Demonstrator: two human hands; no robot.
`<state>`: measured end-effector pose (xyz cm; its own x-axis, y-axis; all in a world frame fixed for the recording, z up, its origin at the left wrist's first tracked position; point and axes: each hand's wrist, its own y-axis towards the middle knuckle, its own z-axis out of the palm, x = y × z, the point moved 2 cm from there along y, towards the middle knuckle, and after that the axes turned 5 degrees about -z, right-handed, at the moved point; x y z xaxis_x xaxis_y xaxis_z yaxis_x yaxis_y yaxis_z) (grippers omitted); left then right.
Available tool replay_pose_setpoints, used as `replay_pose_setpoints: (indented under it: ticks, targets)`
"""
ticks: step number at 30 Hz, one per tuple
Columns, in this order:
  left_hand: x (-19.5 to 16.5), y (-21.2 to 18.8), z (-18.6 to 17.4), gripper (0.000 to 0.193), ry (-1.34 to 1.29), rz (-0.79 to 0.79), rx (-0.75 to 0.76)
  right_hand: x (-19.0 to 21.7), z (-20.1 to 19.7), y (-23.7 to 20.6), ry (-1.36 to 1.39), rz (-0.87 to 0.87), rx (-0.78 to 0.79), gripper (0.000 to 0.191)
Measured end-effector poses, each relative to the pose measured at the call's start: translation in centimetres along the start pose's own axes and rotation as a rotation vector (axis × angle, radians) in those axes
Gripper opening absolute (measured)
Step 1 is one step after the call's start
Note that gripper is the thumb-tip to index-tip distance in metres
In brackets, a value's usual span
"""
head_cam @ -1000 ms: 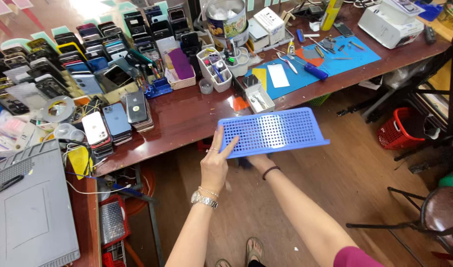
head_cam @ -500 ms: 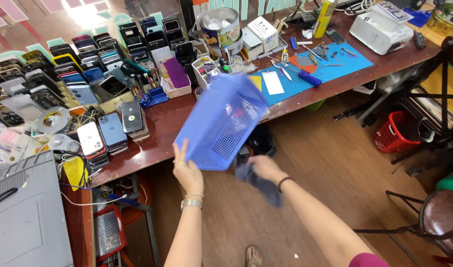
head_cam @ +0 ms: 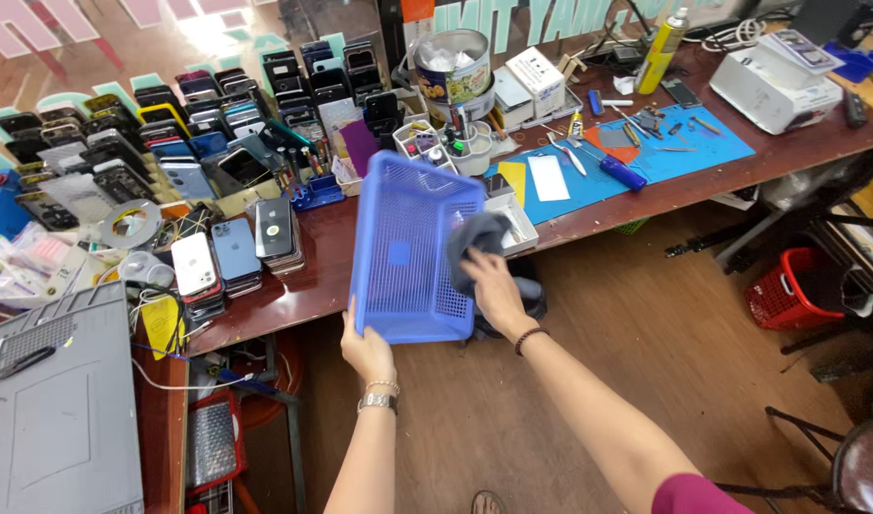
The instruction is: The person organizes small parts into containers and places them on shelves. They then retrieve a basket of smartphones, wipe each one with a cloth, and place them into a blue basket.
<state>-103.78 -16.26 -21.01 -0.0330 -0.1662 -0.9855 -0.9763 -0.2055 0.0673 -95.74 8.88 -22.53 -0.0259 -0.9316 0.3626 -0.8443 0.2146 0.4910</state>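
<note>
Above the wooden floor [head_cam: 646,314], near the long desk [head_cam: 332,257], a blue perforated plastic basket [head_cam: 408,252] is held tilted, its open side turned right. Its near bottom corner is gripped by the left hand [head_cam: 368,350], fingers closed around the rim. A grey cloth [head_cam: 476,243] is pressed against the basket's right wall by the right hand [head_cam: 494,290], fingers bunched on it. Stacked phones [head_cam: 232,252] are seen left of the basket.

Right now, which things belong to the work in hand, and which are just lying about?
In hand:
blue basket, held by the left hand
grey cloth, pressed to the basket by the right hand

Lying about:
stacked phones
blue mat with tools
red basket
tape roll
</note>
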Motion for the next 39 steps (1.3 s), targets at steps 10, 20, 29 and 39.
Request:
replay_pose_setpoints:
  ticks: [10, 20, 29, 39]
  targets:
    - [4.6, 5.1, 1.7, 0.049, -0.443, -0.581, -0.062, -8.6, 0.7, -4.7, 0.245, 0.712, 0.151, 0.027]
    - [7.1, 8.5, 3.3, 0.036, -0.476, -0.768, 0.111, -8.2, -1.2, 0.8, 0.821, 0.769, -0.020, 0.038]
    - [8.5, 13.4, 3.9, 0.045, -0.483, -0.817, 0.205, -6.6, 0.4, 7.0, 0.813, 0.682, -0.086, 0.040]
    - [7.6, 26.3, -1.0, 0.069, 0.362, -0.289, 0.163, 5.1, 11.7, 19.7, 1.352, 0.713, -0.104, 0.035]
